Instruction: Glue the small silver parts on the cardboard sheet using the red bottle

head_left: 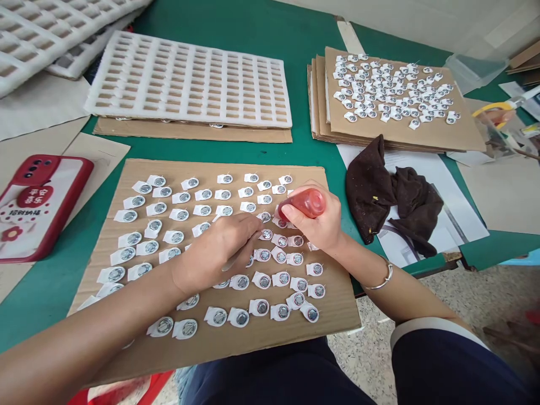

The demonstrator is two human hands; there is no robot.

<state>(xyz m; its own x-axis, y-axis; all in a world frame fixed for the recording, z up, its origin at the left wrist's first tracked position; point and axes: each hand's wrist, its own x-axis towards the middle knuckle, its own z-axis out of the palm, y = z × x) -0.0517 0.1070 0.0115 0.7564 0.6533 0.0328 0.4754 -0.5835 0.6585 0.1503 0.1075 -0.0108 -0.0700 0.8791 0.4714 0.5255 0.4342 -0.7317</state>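
Note:
A cardboard sheet (139,349) in front of me bears rows of small white parts (184,329) with round metallic centres. My right hand (318,225) is wrapped round a small red bottle (307,203), tilted with its narrow end toward a part near the sheet's upper right. Close to its left, my left hand (219,242) is closed on a thin metal tool (231,262), whose handle shows below the palm. The tool's tip reaches about the same part. My left forearm and hand hide some of the parts.
White foam grid trays (189,84) lie at the back left. A cardboard stack (400,132) at the back right bears more parts. A dark brown cloth (371,191) lies on papers at the right, and a red-edged phone (53,225) at the left. Yellow-handled scissors (491,107) are far right.

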